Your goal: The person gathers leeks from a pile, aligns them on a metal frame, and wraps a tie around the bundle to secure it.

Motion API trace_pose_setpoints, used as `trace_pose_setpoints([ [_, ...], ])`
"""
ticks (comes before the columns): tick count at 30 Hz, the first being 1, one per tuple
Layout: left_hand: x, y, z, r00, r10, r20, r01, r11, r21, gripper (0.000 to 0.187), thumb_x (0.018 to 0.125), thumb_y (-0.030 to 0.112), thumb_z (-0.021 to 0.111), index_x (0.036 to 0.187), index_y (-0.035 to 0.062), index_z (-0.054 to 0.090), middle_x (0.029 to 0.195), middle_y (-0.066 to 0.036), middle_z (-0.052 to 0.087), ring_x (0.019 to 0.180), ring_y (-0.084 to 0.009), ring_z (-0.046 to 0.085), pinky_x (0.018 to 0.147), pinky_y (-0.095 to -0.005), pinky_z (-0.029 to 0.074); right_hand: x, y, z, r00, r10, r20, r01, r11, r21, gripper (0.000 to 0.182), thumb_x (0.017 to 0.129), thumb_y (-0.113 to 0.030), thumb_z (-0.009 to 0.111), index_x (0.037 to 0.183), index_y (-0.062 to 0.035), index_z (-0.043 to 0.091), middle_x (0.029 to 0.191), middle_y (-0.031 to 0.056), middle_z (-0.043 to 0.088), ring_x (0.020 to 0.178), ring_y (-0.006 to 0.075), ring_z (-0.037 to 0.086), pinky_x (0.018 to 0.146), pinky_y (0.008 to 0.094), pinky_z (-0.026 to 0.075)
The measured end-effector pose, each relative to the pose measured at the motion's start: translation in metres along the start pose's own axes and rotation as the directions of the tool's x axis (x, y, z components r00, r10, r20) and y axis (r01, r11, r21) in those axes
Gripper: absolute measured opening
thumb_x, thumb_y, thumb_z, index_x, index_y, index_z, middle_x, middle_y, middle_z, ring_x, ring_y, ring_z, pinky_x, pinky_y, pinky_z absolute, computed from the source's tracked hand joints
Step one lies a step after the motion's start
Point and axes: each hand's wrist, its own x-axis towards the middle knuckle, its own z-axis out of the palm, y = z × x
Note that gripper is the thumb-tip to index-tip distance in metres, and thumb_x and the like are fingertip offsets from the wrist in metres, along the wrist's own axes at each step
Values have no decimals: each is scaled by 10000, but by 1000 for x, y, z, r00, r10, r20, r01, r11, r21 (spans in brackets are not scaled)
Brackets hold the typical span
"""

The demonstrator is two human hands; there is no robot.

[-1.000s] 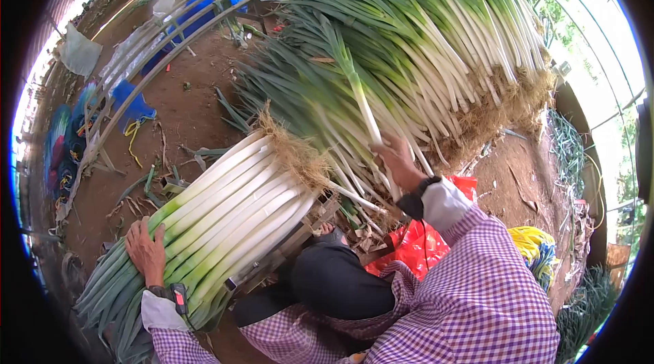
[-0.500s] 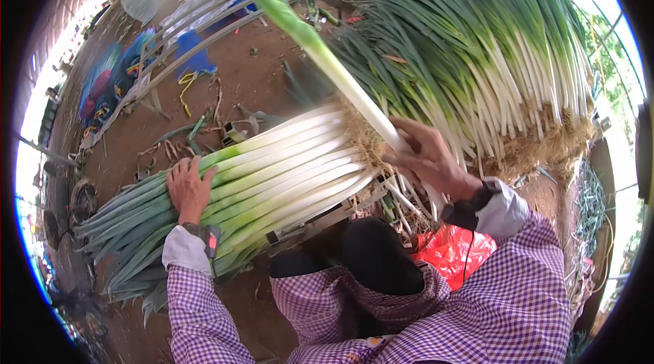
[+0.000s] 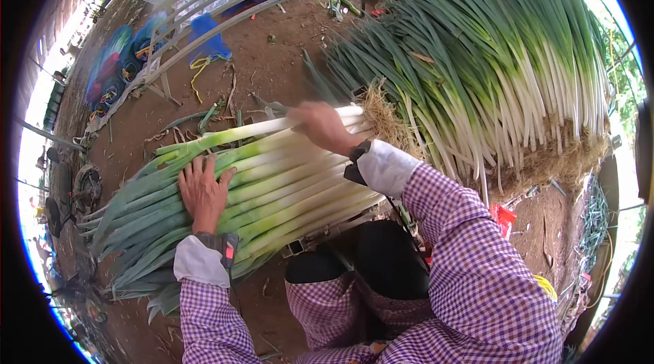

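Note:
A row of leeks [image 3: 293,200] lies side by side in front of me, green leaves to the left and white stems to the right, on a low metal frame [image 3: 300,247] partly hidden beneath them. My left hand [image 3: 206,193] rests flat on the leaves with its fingers spread. Along the row's far side lies a single leek [image 3: 246,132]. My right hand [image 3: 320,127], blurred by motion, is closed around its white stem, and the fingertips are hard to make out. Shaggy roots [image 3: 388,118] stick out at the right end of the row.
A large heap of leeks [image 3: 470,57] lies at the right, roots toward me. Behind, a metal rack [image 3: 259,13] stands near blue plastic [image 3: 211,40] and yellow string [image 3: 199,71]. Red plastic [image 3: 503,218] is on the brown ground by my right sleeve. Leaf scraps are scattered about.
The right hand has moved left with the leek, which was held raised at a slant and now lies along the far side of the row. The left hand stays on the leaves.

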Motion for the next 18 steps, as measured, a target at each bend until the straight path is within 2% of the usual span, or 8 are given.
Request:
trace_pose_setpoints([
  [3, 0, 2, -2, 1000, -11, 15, 11, 1000, 6, 633, 916, 567, 686, 1366, 122, 655, 1320, -104, 624, 1289, -309, 521, 1121, -485, 355, 2, 12, -3, 997, -67, 47, 65, 997, 35, 333, 858, -155, 754, 1190, -137, 739, 1042, 74, 710, 1010, 301, 679, 873, 423, 476],
  [6, -2, -6, 15, 994, 48, -94, -42, 997, 62, 648, 903, 566, 699, 1368, 118, 657, 1311, -107, 628, 1287, -310, 521, 1120, -484, 354, 7, 26, 2, 990, -111, 88, 106, 992, 63, 366, 849, -160, 766, 1212, -124, 743, 1057, 85, 721, 1022, 314, 682, 902, 431, 494],
  [10, 1, 4, -3, 1000, 17, -18, -17, 1000, -4, 642, 901, 559, 701, 1371, 123, 656, 1317, -108, 635, 1288, -317, 528, 1121, -487, 360, -2, 38, -11, 991, -125, 55, 113, 977, 180, 371, 842, -175, 781, 1203, -94, 751, 1065, 108, 737, 1034, 340, 681, 917, 448, 525],
  [12, 1, 3, -5, 1000, 24, -6, -24, 1000, -3, 617, 911, 534, 701, 1375, 131, 650, 1341, -101, 631, 1282, -329, 537, 1110, -490, 372, -2, 40, -13, 992, -99, 81, 83, 979, 184, 360, 846, -199, 791, 1191, -103, 759, 1056, 110, 746, 1040, 344, 680, 905, 452, 538],
  [14, 0, -1, -1, 999, 42, -30, -41, 999, 18, 611, 909, 515, 706, 1364, 110, 655, 1314, -100, 640, 1253, -328, 551, 1088, -483, 386, -2, 35, -17, 983, 2, 183, -23, 993, 117, 303, 903, -245, 752, 1183, -133, 770, 1087, 101, 755, 1029, 342, 685, 898, 459, 543],
  [16, -2, -1, -1, 995, 60, -83, -60, 998, 14, 614, 908, 510, 708, 1355, 94, 656, 1298, -102, 645, 1233, -327, 560, 1075, -480, 394, -5, 41, -11, 983, 10, 186, -35, 991, 132, 272, 927, -266, 735, 1166, -143, 777, 1069, 99, 755, 1024, 341, 686, 896, 454, 544],
  [18, -2, -1, -5, 999, 35, -31, -35, 999, -21, 624, 902, 514, 712, 1349, 82, 656, 1281, -110, 653, 1215, -326, 567, 1067, -477, 398, -7, 47, -4, 981, 25, 195, -51, 990, 134, 251, 940, -271, 723, 1148, -144, 784, 1065, 94, 746, 1020, 338, 688, 891, 445, 544],
])
